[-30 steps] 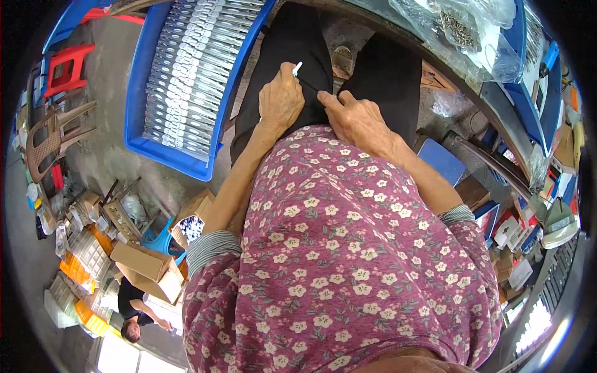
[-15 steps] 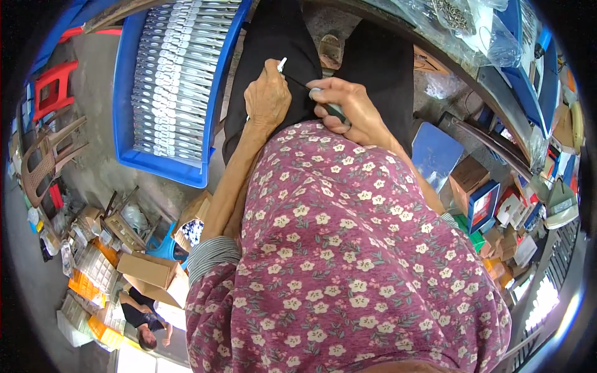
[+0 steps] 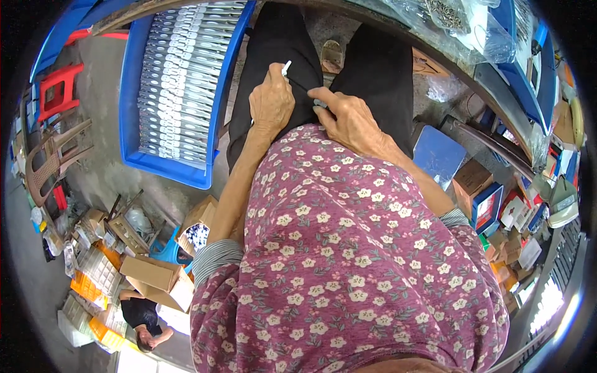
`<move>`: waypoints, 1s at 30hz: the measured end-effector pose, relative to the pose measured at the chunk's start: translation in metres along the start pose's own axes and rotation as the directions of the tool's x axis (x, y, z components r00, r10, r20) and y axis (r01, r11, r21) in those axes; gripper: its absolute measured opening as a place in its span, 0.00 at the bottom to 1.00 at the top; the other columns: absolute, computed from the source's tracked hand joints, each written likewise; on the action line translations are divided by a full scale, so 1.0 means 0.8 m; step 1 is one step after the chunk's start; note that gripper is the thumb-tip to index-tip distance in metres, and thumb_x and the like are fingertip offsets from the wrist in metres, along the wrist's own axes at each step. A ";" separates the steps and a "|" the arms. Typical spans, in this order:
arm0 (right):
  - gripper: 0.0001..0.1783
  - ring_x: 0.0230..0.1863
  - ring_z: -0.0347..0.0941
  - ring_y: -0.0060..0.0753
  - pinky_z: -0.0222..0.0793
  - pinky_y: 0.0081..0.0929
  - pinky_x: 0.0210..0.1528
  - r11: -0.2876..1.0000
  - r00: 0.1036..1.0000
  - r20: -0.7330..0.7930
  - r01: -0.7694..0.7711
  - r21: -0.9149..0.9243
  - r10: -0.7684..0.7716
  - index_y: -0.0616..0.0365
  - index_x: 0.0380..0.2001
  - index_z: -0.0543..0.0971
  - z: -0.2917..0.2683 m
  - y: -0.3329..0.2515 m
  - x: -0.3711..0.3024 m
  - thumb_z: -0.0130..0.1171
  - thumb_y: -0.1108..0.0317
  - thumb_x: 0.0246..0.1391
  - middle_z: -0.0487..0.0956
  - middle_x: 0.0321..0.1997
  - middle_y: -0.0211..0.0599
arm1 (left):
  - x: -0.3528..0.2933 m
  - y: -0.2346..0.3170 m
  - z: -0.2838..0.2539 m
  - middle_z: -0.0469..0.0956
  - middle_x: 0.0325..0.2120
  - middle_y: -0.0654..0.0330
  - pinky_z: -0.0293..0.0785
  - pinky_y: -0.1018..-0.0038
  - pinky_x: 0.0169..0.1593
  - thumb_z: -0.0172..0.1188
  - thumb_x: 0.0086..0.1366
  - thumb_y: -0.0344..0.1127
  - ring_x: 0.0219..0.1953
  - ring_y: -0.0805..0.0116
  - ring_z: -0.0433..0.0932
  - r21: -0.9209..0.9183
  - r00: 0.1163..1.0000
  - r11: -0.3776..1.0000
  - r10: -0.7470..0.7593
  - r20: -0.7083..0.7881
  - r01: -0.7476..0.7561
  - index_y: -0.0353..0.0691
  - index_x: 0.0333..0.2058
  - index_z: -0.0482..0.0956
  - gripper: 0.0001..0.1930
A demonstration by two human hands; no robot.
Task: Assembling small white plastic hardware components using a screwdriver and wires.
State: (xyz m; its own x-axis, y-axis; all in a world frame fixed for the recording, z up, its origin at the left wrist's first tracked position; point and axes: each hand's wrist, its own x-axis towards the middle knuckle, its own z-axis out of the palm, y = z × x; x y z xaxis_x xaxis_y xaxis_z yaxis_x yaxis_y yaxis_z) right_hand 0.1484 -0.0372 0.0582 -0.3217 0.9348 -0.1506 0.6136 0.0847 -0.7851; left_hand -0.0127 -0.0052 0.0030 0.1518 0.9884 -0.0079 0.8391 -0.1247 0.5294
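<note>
My left hand [image 3: 272, 102] is closed round a slim white piece [image 3: 286, 67], whose end sticks out above the fingers. Its kind is mostly hidden by the hand. My right hand [image 3: 353, 119] curls round a screwdriver [image 3: 319, 102]; only a bit of its grey-green handle shows, and its dark shaft is hard to make out against my black trousers [image 3: 283, 37]. Both hands are above my lap, a short gap apart. Left of them lies a blue tray [image 3: 124, 112] with several rows of thin silver-and-white parts [image 3: 180, 87].
A wooden bench edge [image 3: 429, 46] runs across the top, with a bag of screws [image 3: 448, 13] on it. A blue stool [image 3: 437, 155] stands at right. Red stool [image 3: 60, 93], brown chair [image 3: 46, 165] and cardboard boxes [image 3: 149, 276] are at left; another person [image 3: 142, 317] is farther off.
My right hand has turned more palm-down, its index finger stretched along the screwdriver, hiding most of the handle. The left hand keeps its hold on the white piece. The view has shifted slightly.
</note>
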 end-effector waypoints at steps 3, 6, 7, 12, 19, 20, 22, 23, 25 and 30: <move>0.12 0.20 0.74 0.46 0.69 0.39 0.25 0.993 0.995 0.049 -0.094 0.075 0.090 0.64 0.38 0.74 -0.006 -0.011 0.004 0.52 0.70 0.49 0.75 0.18 0.53 | 0.001 -0.004 0.000 0.75 0.27 0.44 0.71 0.57 0.27 0.50 0.57 0.29 0.25 0.44 0.75 0.000 1.000 1.000 -0.007 0.006 0.007 0.36 0.37 0.64 0.09; 0.13 0.18 0.74 0.42 0.69 0.36 0.24 0.962 0.981 0.066 -0.194 0.190 0.185 0.65 0.38 0.74 -0.001 -0.011 0.006 0.52 0.71 0.49 0.75 0.19 0.52 | 0.002 -0.009 0.002 0.75 0.26 0.45 0.71 0.57 0.27 0.50 0.57 0.29 0.25 0.44 0.75 -0.029 1.000 1.000 -0.005 0.014 0.006 0.36 0.37 0.64 0.09; 0.14 0.18 0.73 0.39 0.68 0.34 0.23 0.943 0.978 0.046 -0.209 0.260 0.204 0.65 0.39 0.74 0.002 -0.009 0.006 0.52 0.71 0.48 0.76 0.20 0.53 | 0.003 -0.009 0.001 0.75 0.25 0.45 0.71 0.57 0.27 0.50 0.57 0.29 0.25 0.44 0.75 -0.030 1.000 1.000 -0.003 0.020 0.004 0.36 0.37 0.64 0.09; 0.15 0.15 0.67 0.25 0.63 0.25 0.17 0.689 0.897 0.159 -0.422 0.589 0.413 0.67 0.40 0.74 0.002 -0.008 0.013 0.53 0.72 0.47 0.74 0.20 0.42 | 0.004 -0.008 0.003 0.75 0.26 0.45 0.71 0.56 0.27 0.50 0.57 0.30 0.25 0.44 0.75 -0.005 0.998 0.999 -0.035 0.054 0.035 0.36 0.36 0.64 0.09; 0.19 0.13 0.60 0.19 0.47 0.12 0.08 -0.116 0.708 0.541 -0.555 0.824 0.454 0.65 0.47 0.69 -0.008 0.000 0.014 0.54 0.74 0.50 0.70 0.22 0.38 | 0.008 -0.008 0.006 0.75 0.26 0.45 0.71 0.55 0.27 0.49 0.57 0.30 0.25 0.44 0.75 0.022 1.000 1.000 -0.019 0.020 0.019 0.36 0.35 0.64 0.08; 0.19 0.12 0.59 0.19 0.47 0.12 0.08 -0.140 0.709 0.547 -0.548 0.824 0.444 0.65 0.47 0.69 -0.008 0.000 0.015 0.54 0.74 0.49 0.70 0.22 0.38 | 0.011 -0.007 0.004 0.75 0.26 0.45 0.71 0.54 0.28 0.49 0.57 0.30 0.25 0.43 0.75 0.033 0.999 0.999 -0.006 0.042 0.005 0.36 0.35 0.65 0.08; 0.19 0.13 0.59 0.18 0.48 0.16 0.11 0.209 0.783 0.407 -0.547 0.810 0.471 0.68 0.45 0.69 -0.009 -0.005 0.012 0.54 0.74 0.49 0.69 0.19 0.35 | 0.007 -0.003 0.005 0.75 0.26 0.44 0.71 0.54 0.28 0.49 0.57 0.31 0.25 0.42 0.75 0.001 0.999 1.000 -0.024 0.026 0.024 0.36 0.35 0.64 0.08; 0.19 0.13 0.59 0.17 0.50 0.17 0.12 0.396 0.831 0.335 -0.517 0.759 0.443 0.68 0.45 0.70 -0.009 -0.007 0.011 0.53 0.73 0.48 0.69 0.18 0.33 | 0.007 -0.003 0.005 0.75 0.25 0.44 0.70 0.53 0.28 0.49 0.57 0.31 0.25 0.42 0.74 -0.023 1.000 1.000 -0.021 -0.001 0.021 0.37 0.35 0.64 0.08; 0.18 0.15 0.60 0.17 0.53 0.17 0.16 0.552 0.879 0.295 -0.466 0.691 0.374 0.68 0.44 0.71 -0.005 0.003 0.007 0.53 0.71 0.49 0.69 0.17 0.30 | 0.006 -0.007 0.000 0.75 0.25 0.43 0.69 0.53 0.28 0.48 0.57 0.31 0.25 0.41 0.74 -0.020 0.999 0.999 -0.035 0.016 0.035 0.37 0.35 0.64 0.07; 0.18 0.16 0.61 0.17 0.56 0.17 0.18 0.659 0.920 0.247 -0.391 0.642 0.304 0.66 0.44 0.73 -0.003 0.004 0.002 0.51 0.66 0.52 0.68 0.17 0.28 | 0.010 -0.006 -0.005 0.75 0.22 0.43 0.67 0.52 0.30 0.45 0.60 0.33 0.26 0.41 0.74 -0.050 0.993 0.993 -0.108 0.044 0.110 0.38 0.35 0.66 0.07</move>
State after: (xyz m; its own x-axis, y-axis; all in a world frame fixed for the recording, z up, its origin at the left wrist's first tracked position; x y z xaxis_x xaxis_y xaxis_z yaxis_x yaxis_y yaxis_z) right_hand 0.1514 -0.0345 0.0570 -0.2873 0.8006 -0.5259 0.0671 -0.5309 -0.8448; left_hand -0.0180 0.0036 0.0038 0.0833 0.9912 -0.1026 0.8234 -0.0105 0.5674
